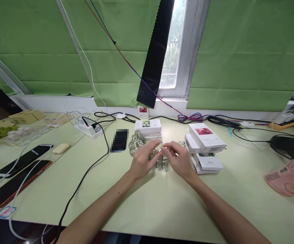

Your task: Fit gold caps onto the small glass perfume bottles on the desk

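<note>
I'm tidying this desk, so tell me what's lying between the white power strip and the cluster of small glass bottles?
In the head view, a dark phone lies flat between the power strip and the glass bottles, with a black cable beside it.

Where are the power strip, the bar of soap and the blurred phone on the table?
power strip (89,130), head view, on its white top face.
bar of soap (61,148), head view, on the middle of its pale top.
blurred phone (119,140), head view, on the centre of its dark screen.

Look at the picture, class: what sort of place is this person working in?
Probably a makeshift packing or product workbench: small glass bottles clustered under both hands, stacks of printed white boxes beside them, and green cloth hung as a backdrop behind the table.
</note>
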Motion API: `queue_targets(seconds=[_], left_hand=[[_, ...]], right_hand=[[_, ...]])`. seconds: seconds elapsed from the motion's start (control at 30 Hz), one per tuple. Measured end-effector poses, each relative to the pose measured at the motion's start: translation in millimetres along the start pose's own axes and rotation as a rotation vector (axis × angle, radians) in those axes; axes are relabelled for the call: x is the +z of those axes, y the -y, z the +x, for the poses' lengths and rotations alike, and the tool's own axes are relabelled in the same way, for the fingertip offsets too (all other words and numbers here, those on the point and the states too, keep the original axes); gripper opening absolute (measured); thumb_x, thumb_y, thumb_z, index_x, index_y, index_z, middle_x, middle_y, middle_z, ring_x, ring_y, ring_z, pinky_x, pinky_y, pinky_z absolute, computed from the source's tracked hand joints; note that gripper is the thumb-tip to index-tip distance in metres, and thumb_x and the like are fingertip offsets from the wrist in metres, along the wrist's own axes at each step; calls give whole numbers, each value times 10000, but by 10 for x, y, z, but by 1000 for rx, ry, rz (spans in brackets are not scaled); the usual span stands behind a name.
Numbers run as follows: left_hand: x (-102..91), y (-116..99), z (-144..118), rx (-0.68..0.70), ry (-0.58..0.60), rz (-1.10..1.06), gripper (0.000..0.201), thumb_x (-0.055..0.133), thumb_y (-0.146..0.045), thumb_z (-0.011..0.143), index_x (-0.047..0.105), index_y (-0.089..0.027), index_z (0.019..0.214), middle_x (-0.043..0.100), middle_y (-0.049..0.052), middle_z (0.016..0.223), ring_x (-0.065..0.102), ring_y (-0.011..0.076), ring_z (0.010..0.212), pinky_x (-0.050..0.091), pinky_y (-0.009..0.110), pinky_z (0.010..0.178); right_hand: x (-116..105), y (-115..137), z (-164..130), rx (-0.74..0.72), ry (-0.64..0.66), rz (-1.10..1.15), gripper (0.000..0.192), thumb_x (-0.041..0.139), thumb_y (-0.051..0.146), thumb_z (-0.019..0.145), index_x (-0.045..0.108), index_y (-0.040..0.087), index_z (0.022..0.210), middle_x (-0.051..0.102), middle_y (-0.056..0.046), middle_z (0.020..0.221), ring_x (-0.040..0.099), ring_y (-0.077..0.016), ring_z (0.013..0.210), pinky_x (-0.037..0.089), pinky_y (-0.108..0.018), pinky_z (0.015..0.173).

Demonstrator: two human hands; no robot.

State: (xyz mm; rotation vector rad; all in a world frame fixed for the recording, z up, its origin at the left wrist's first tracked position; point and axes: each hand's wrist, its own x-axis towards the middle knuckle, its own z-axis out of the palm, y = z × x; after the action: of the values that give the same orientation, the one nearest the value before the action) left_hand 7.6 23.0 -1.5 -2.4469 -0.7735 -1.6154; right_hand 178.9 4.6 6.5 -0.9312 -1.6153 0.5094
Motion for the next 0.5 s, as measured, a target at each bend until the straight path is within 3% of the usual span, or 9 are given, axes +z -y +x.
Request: queue_targets(seconds=[0.1, 0.23, 0.37, 0.5], left_hand=[[-27, 3, 4, -59, 39, -1, 496, 703, -188, 893, 550, -242, 1362, 705, 74, 1272, 699, 216, 1140, 598, 360, 980], [-34, -7, -1, -193, 132, -35, 496, 719, -222, 876, 521, -233, 1330, 713, 82, 1233, 701, 226, 1125, 585, 374, 959], [-27, -37, 17, -383, 221, -113, 570, 697, -213, 862, 430, -243, 1364, 731, 71, 1172, 705, 235, 1106, 571, 379, 924], [-17, -59, 37, -477, 236, -174, 534, 657, -197, 861, 428, -237, 1341, 742, 62, 1115, 710, 222, 1062, 548, 362, 918]], right_hand=[[14, -10, -17, -87, -61, -86, 126, 570, 262, 960, 659, 190, 906, 541, 21, 695, 443, -129, 602, 394, -271, 599], [53, -68, -41, -183, -93, -164, 138, 511, 210, 989, 647, 207, 1017, 579, -35, 868, 562, -166, 775, 474, -303, 712], [92, -145, -54, -223, -83, -191, 171, 510, 199, 997, 658, 215, 1082, 585, -81, 1011, 593, -203, 953, 513, -343, 807], [116, -185, -58, -265, -17, -205, 219, 502, 165, 1000, 670, 232, 1123, 648, -81, 1028, 582, -217, 1002, 515, -373, 863]])
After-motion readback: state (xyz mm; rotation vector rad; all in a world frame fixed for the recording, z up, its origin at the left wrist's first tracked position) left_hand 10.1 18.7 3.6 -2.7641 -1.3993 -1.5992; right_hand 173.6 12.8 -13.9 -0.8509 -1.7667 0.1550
